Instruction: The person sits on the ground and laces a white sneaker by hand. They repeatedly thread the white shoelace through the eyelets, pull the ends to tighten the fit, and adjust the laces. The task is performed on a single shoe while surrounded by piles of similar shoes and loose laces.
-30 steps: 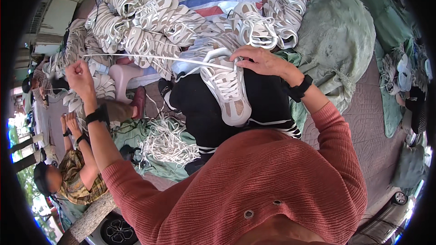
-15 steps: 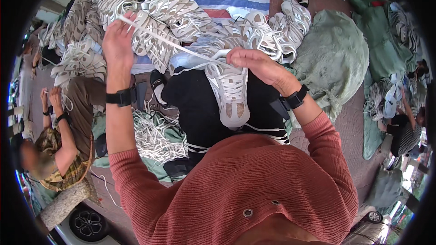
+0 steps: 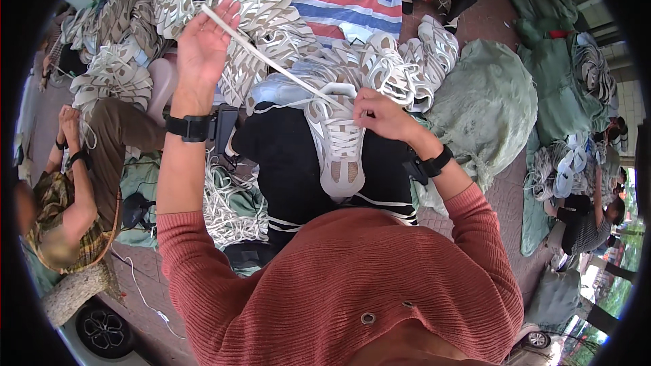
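A white and beige sneaker (image 3: 342, 177) rests between my black-trousered thighs, its toe toward me and its front laced in white. Above and left of it, my left hand (image 3: 203, 47) is raised, closed on a flat white shoelace (image 3: 271, 63). The lace runs taut from those fingers down to the upper eyelets. My right hand (image 3: 383, 115) is at the right side of the shoe's opening, with curled fingers pressed together by the lace's lower end. What sits between those fingertips is hidden.
Rows of similar sneakers (image 3: 268, 10) lie ahead, beside a striped sheet (image 3: 346, 0). A pale green sack (image 3: 485, 108) stands to the right. Loose white laces (image 3: 234, 207) are heaped on green cloth at my left. Another person (image 3: 71, 196) sits at far left; others work farther off.
My left hand has moved right and slightly up, still holding the lace. My right hand's fingers, stretched out before, are now curled in at the shoe's edge.
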A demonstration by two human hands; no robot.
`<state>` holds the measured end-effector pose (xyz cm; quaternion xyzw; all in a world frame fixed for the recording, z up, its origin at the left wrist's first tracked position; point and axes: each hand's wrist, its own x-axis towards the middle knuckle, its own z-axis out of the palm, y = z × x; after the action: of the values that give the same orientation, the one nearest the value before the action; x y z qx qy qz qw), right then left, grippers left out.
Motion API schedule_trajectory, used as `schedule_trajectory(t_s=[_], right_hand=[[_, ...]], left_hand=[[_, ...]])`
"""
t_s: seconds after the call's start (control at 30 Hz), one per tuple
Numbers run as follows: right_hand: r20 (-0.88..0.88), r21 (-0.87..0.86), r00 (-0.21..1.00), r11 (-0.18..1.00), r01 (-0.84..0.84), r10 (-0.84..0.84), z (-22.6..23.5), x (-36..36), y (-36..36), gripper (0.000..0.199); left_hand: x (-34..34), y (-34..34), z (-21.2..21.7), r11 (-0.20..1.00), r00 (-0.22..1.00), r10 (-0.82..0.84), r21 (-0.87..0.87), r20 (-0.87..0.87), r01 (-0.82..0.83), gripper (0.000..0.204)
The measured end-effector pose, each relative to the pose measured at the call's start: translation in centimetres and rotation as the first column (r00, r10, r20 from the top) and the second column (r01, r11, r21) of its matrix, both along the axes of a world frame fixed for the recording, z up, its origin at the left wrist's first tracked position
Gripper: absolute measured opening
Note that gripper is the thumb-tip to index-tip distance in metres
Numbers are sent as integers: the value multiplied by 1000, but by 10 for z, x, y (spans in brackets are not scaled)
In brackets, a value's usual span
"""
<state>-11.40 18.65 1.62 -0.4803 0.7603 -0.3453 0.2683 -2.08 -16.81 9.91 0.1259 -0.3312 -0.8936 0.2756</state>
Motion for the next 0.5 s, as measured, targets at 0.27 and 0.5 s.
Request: schedule_trajectory(t_s=[0.27, 0.5], right_hand=[[176, -65, 959, 969, 239, -225, 11, 8, -20, 5], [-589, -207, 770, 967, 148, -244, 12, 47, -50, 16]], left_hand=[[-5, -15, -5, 981, 999, 46, 188, -24, -41, 8], [6, 13, 19, 982, 950, -190, -57, -249, 181, 6]])
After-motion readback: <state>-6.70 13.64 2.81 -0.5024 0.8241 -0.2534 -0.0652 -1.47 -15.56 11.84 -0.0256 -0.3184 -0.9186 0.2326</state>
